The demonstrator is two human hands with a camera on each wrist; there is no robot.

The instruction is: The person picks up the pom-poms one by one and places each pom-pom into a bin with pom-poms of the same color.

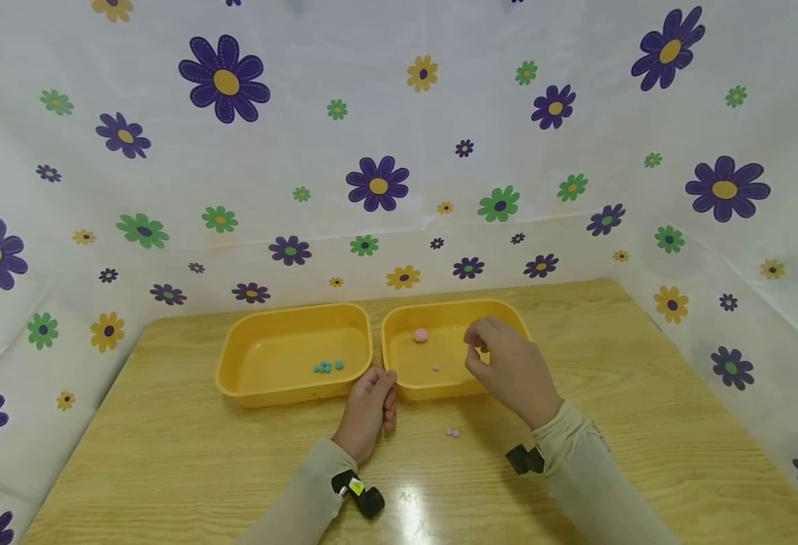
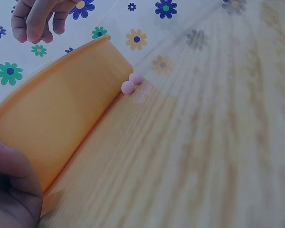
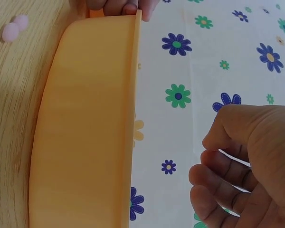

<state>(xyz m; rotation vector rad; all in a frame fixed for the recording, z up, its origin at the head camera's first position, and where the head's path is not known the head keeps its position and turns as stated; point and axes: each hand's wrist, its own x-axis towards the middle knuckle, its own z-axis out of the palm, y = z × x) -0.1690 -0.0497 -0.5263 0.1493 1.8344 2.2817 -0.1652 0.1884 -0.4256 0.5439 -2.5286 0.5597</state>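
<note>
My left hand (image 1: 365, 412) pinches the rim of the right yellow tray (image 1: 433, 393) at its near left corner. Above the right part of that tray hovers my right hand (image 1: 515, 367), its fingers loosely bent. A gap separates thumb and fingers in the right wrist view, and nothing shows between them. Inside this tray lie a larger pink ball (image 1: 421, 335) and a tiny pink ball (image 1: 436, 368). Two small pink balls (image 1: 452, 433) touch each other on the table in front of the tray; both wrist views show them too.
Left of the right tray stands a second yellow tray (image 1: 263, 393), holding several small teal balls (image 1: 324, 367) near its right front. Both trays rest on a wood-grain table (image 1: 188, 469). A white flowered cloth (image 1: 303, 151) encloses the back and sides.
</note>
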